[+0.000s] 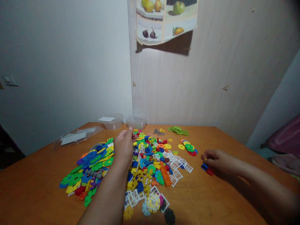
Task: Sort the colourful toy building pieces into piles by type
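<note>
Pinching bright blue and red pieces (204, 167), right fingers (210, 161) bunch; left fingers (129, 132) press together, contents unclear.

A fruit poster (167, 21) hangs on the wood-grained wall (178, 90).

Pale plain wall (65, 62) at left, white switch plate (9, 80) on it. Adjoining wood-grain panel (175, 90) faces the camera; fruit poster (164, 22) hung high, lower edge curling. Orange-brown tabletop (211, 200) below. Pink fabric (284, 137) far right. Lighting dim, uneven.
</note>
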